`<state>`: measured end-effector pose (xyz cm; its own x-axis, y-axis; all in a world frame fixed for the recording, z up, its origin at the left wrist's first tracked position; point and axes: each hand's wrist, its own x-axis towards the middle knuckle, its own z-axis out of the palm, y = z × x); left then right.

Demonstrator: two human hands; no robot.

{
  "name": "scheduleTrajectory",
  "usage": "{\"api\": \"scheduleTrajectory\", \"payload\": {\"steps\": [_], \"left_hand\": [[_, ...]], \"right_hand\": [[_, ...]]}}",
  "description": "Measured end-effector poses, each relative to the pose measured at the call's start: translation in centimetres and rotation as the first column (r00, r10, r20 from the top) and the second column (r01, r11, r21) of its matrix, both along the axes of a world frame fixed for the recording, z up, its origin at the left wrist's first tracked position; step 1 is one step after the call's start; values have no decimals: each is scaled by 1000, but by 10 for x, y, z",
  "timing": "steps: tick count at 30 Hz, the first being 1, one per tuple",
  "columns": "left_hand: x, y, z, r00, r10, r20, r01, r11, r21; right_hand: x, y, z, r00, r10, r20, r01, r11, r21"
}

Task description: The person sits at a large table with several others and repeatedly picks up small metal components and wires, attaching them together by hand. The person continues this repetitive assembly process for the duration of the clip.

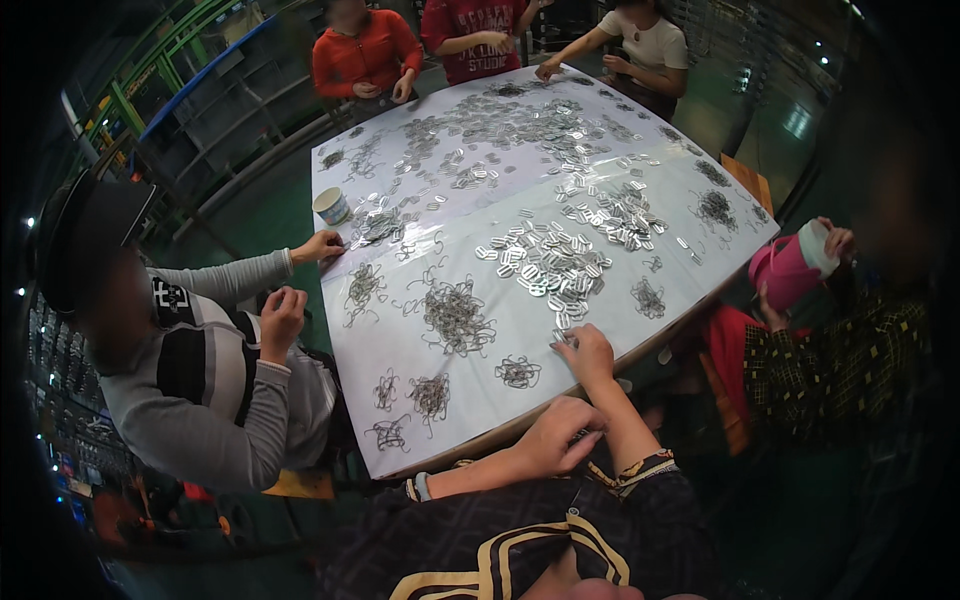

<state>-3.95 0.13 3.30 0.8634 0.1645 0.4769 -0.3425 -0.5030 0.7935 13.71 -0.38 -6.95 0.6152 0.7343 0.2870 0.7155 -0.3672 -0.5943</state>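
My left hand (557, 437) is curled closed in front of my body, just off the table's near edge. A bit of something dark and thin shows at its fingers, too small to name. My right hand (588, 355) reaches over the near edge, thumb and fingertips pinched together on the tabletop. Its fingertips are beside a pile of flat, shiny slotted metal pieces (555, 262); whatever they grip is hidden. Left of that hand lies a small heap of bent wire hooks (517, 372), with a larger heap of wire hooks (455, 318) farther off.
The white-covered table (420, 455) carries several more heaps. A paper cup (331, 206) stands by its left edge. A person in grey (220, 400) sits left; a person at right holds a pink container (785, 268). Three people (365, 55) work at the far side.
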Motion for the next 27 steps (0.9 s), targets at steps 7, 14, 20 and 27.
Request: {"api": "scheduleTrajectory", "payload": {"steps": [7, 14, 20, 27], "left_hand": [[1, -3, -7, 999, 29, 23, -29, 999, -30], [4, -1, -10, 994, 82, -76, -88, 993, -84], [13, -1, -25, 973, 189, -132, -209, 965, -156], [19, -5, -21, 951, 275, -138, -298, 934, -194]], "right_hand": [[-1, 10, -1, 988, -89, -129, 88, 996, -15], [14, 0, -1, 864, -26, -503, 75, 994, 79], [-14, -59, 72, 594, 135, -793, 167, 944, 286], [-45, -110, 109, 890, 95, -445, 93, 920, 381]]}}
